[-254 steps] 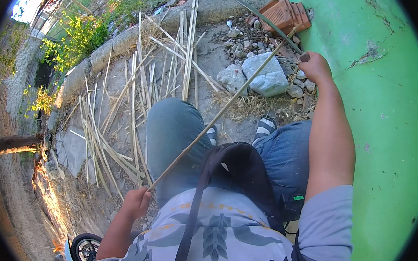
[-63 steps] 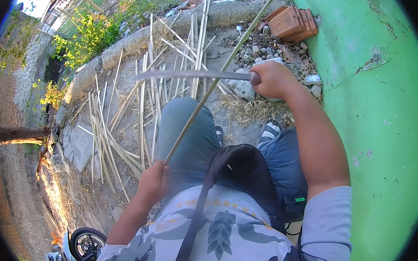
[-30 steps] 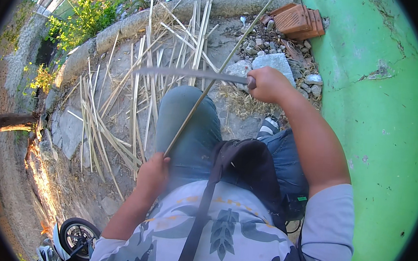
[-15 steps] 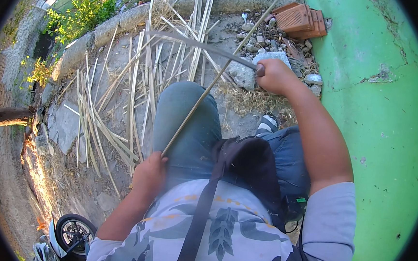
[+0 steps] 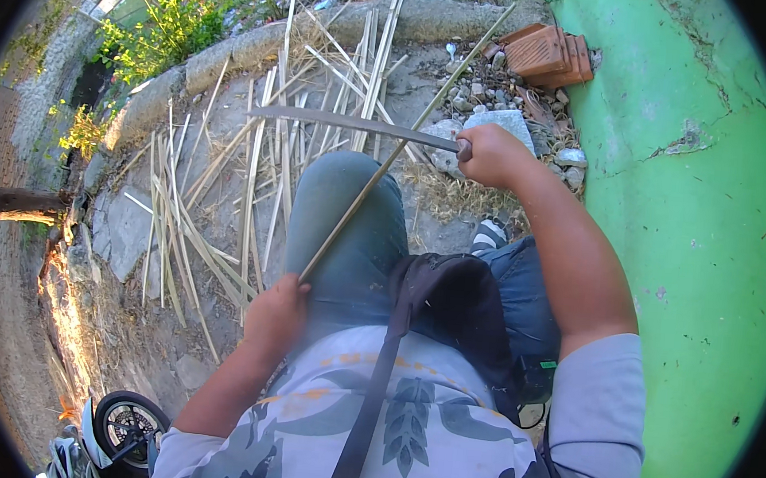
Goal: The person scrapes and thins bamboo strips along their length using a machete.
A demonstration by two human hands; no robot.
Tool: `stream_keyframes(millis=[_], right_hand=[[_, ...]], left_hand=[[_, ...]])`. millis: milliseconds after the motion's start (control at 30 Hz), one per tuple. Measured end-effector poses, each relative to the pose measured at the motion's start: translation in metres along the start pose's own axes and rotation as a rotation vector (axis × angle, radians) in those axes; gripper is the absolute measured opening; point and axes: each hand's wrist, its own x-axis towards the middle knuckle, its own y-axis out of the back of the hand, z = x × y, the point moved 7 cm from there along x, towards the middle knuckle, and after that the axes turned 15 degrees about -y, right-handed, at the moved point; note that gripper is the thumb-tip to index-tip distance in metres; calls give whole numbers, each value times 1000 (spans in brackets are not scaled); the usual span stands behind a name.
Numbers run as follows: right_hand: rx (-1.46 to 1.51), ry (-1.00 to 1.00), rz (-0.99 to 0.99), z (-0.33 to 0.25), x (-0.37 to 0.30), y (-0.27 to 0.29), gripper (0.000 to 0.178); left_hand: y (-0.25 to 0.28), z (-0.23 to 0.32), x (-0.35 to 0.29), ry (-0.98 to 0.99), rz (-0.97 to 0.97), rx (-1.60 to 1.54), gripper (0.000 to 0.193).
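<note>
My left hand (image 5: 276,313) is closed round the near end of a long thin strip (image 5: 362,199), which looks like split bamboo. From there the strip slants up and to the right across my raised knee. My right hand (image 5: 493,155) grips the short handle of a machete (image 5: 347,121) with a long, slightly curved grey blade. The blade points left and crosses the strip beyond the knee; whether it touches the strip I cannot tell. Many pale split strips (image 5: 252,185) lie scattered over the ground past my knee and to the left.
Orange roof tiles (image 5: 549,55) are stacked at the far right, near rubble and a pale stone block (image 5: 502,127). A green wall (image 5: 697,261) runs along the right. A low concrete kerb (image 5: 208,69) curves round the far side. A motorcycle wheel (image 5: 130,430) shows at the lower left.
The machete has come nearer to me along the strip, its blade tip dropping lower in view. My right hand has shifted slightly nearer and left; my left hand keeps its grip.
</note>
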Motion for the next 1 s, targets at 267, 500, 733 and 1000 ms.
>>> stream_keyframes(millis=[267,500,733,1000], right_hand=[[-14,61,156,-6,-17,14,20],[-60,123,91,-26,-36,22,20],[51,44,238,16,-9,27,15],[111,-107,107,33,10,24,19]], left_hand=[[1,6,-3,13,-5,23,14],[3,6,-10,5,1,21,13],[-1,4,-4,-12,6,21,12],[1,-1,-3,-3,-1,23,12]])
